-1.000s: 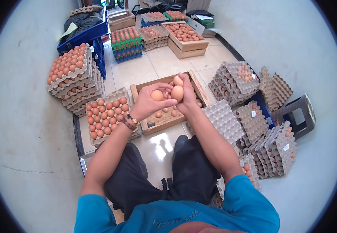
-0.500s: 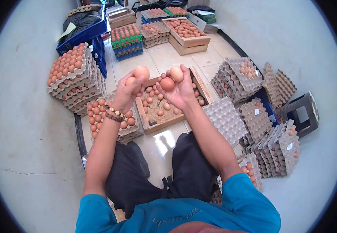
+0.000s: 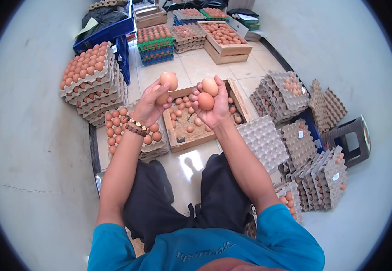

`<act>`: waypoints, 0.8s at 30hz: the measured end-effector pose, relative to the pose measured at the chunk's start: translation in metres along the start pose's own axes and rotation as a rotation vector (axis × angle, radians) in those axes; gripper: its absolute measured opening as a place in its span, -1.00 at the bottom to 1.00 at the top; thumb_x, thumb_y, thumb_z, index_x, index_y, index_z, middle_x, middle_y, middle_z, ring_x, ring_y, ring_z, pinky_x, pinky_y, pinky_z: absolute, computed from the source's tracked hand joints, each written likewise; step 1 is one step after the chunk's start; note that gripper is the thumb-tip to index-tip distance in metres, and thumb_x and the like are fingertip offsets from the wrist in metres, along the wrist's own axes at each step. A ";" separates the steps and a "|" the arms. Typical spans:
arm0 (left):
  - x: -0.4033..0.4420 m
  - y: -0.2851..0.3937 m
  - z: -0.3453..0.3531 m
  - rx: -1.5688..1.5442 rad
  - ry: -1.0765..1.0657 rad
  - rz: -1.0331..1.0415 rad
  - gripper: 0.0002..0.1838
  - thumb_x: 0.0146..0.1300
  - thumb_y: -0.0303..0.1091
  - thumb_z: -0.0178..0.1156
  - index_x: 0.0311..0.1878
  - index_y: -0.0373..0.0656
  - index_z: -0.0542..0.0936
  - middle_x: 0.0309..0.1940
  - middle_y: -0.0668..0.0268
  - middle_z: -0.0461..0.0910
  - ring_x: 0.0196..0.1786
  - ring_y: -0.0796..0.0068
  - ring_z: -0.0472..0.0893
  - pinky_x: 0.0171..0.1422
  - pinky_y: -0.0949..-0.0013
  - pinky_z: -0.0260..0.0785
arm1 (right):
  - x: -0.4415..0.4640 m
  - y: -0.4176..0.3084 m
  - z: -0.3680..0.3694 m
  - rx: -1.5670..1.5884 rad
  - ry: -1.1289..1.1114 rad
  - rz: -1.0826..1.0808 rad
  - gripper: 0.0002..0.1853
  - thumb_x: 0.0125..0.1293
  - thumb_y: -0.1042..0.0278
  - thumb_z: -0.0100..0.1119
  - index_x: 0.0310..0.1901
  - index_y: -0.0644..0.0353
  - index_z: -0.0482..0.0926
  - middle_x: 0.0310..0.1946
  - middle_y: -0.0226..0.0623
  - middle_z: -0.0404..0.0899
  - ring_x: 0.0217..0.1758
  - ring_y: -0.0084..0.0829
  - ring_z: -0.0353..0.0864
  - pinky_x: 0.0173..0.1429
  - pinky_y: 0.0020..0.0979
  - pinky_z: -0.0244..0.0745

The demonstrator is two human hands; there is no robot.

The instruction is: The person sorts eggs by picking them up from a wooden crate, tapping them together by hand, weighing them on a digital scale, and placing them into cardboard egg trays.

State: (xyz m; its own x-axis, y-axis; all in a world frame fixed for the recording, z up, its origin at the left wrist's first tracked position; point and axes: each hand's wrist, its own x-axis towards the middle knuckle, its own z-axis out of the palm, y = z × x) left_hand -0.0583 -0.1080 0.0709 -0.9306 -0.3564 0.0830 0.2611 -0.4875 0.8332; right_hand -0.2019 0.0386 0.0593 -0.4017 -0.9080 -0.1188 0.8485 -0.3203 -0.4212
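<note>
My left hand (image 3: 150, 105) is closed round two eggs, a light brown egg (image 3: 169, 81) on top and another egg (image 3: 160, 95) lower in the fingers. Beside it, my right hand (image 3: 216, 105) holds a pale egg (image 3: 210, 86) and a darker brown egg (image 3: 206, 101) in its curled fingers. Both hands are raised over a wooden crate (image 3: 196, 143), with loose eggs lying on sawdust-like bedding inside. To the left, under my left wrist, a grey carton tray (image 3: 159, 147) bears rows of brown eggs. An empty carton tray (image 3: 262, 143) lies right of the crate.
Tall stacks of egg trays stand at the left (image 3: 97, 97) and right (image 3: 275, 101). Further back are green and blue trays (image 3: 156, 45) and an egg-filled wooden crate (image 3: 229, 53). A grey stool (image 3: 361, 140) stands by the right wall.
My hands were together at first, with one egg in the left; they have moved apart. My left hand now holds two eggs. Since half a second ago, both hands have shifted only slightly.
</note>
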 end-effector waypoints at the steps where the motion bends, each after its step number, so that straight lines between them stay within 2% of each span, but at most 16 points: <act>1: -0.001 0.001 -0.002 0.001 -0.005 -0.001 -0.42 0.42 -0.18 0.21 0.39 -0.23 0.30 -0.10 0.42 0.41 -0.30 0.69 0.42 -0.36 0.62 0.28 | 0.001 0.003 0.000 -0.039 0.040 -0.013 -0.45 0.40 -0.34 -0.05 -0.25 0.09 0.43 -0.41 -0.29 0.49 -0.37 -0.39 0.55 -0.48 -0.51 0.55; 5: -0.004 0.003 -0.011 0.035 -0.016 -0.039 -0.41 0.39 -0.18 0.23 0.38 -0.20 0.33 -0.10 0.44 0.43 -0.30 0.70 0.43 -0.33 0.64 0.30 | 0.008 0.019 -0.002 -0.089 0.118 -0.041 -0.49 0.41 -0.34 -0.02 -0.14 0.02 0.40 -0.38 -0.31 0.51 -0.37 -0.39 0.56 -0.45 -0.45 0.57; 11: -0.009 0.005 -0.006 0.131 -0.043 -0.092 -0.41 0.34 -0.22 0.29 0.38 -0.16 0.38 -0.15 0.48 0.52 -0.31 0.75 0.46 -0.28 0.67 0.35 | 0.013 0.020 -0.005 -0.161 0.061 -0.066 -0.64 0.50 -0.14 -0.03 -0.06 0.01 0.40 -0.30 -0.32 0.52 -0.33 -0.39 0.57 -0.39 -0.38 0.53; 14: -0.004 -0.002 -0.006 0.169 -0.085 -0.101 -0.44 0.33 -0.28 0.31 0.36 -0.16 0.42 -0.16 0.46 0.57 -0.31 0.76 0.50 -0.24 0.67 0.41 | 0.001 0.007 -0.006 -0.232 0.100 -0.172 -0.69 0.51 -0.04 -0.03 -0.02 0.02 0.41 -0.25 -0.29 0.51 -0.32 -0.37 0.57 -0.37 -0.40 0.52; 15: -0.002 -0.004 -0.004 0.180 -0.091 -0.111 -0.44 0.32 -0.29 0.31 0.35 -0.16 0.42 -0.18 0.45 0.58 -0.32 0.76 0.51 -0.25 0.68 0.41 | 0.000 -0.002 -0.017 -0.208 0.059 -0.198 -0.70 0.50 0.04 -0.04 0.07 0.03 0.42 -0.23 -0.26 0.51 -0.28 -0.36 0.57 -0.33 -0.40 0.51; 17: 0.003 -0.012 0.001 0.206 -0.106 -0.124 -0.45 0.31 -0.33 0.32 0.34 -0.17 0.43 -0.21 0.43 0.58 -0.36 0.74 0.54 -0.28 0.68 0.43 | -0.020 -0.021 -0.018 -0.113 -0.010 -0.236 -0.68 0.50 0.06 -0.06 0.12 0.05 0.41 -0.24 -0.24 0.50 -0.24 -0.35 0.56 -0.32 -0.39 0.50; 18: 0.004 -0.016 0.006 0.302 -0.126 -0.132 -0.35 0.26 -0.17 0.36 0.38 -0.11 0.42 -0.19 0.53 0.52 -0.29 0.81 0.42 -0.26 0.64 0.30 | -0.035 -0.033 -0.020 -0.077 -0.038 -0.267 -0.67 0.51 0.07 -0.07 0.15 0.06 0.41 -0.24 -0.24 0.50 -0.22 -0.34 0.56 -0.31 -0.39 0.50; 20: 0.012 -0.028 0.008 0.316 -0.141 -0.148 -0.36 0.26 -0.17 0.35 0.38 -0.10 0.42 -0.19 0.54 0.52 -0.30 0.82 0.42 -0.28 0.65 0.28 | -0.066 -0.048 -0.031 -0.085 -0.054 -0.331 -0.60 0.51 0.06 -0.07 0.23 0.09 0.39 -0.14 -0.19 0.52 -0.17 -0.34 0.53 -0.29 -0.40 0.49; 22: 0.018 -0.035 0.017 0.270 -0.181 -0.134 -0.40 0.27 -0.24 0.36 0.35 -0.17 0.44 -0.25 0.47 0.56 -0.39 0.76 0.53 -0.25 0.64 0.46 | -0.109 -0.061 -0.047 -0.113 -0.018 -0.376 -0.58 0.51 0.06 -0.04 0.26 0.09 0.37 -0.03 -0.15 0.51 -0.13 -0.32 0.49 -0.27 -0.41 0.51; 24: 0.020 -0.040 0.027 0.323 -0.204 -0.147 -0.39 0.28 -0.21 0.35 0.36 -0.17 0.43 -0.25 0.50 0.55 -0.39 0.78 0.51 -0.27 0.64 0.42 | -0.164 -0.068 -0.057 -0.187 0.122 -0.452 -0.56 0.49 0.08 0.02 0.27 0.11 0.36 0.07 -0.11 0.52 -0.07 -0.35 0.53 -0.29 -0.43 0.52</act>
State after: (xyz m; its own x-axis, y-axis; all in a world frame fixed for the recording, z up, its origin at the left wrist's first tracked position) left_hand -0.0946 -0.0738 0.0540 -0.9923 -0.1200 0.0296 0.0574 -0.2347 0.9704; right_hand -0.2131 0.2246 0.0560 -0.7616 -0.6479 0.0130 0.5086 -0.6101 -0.6076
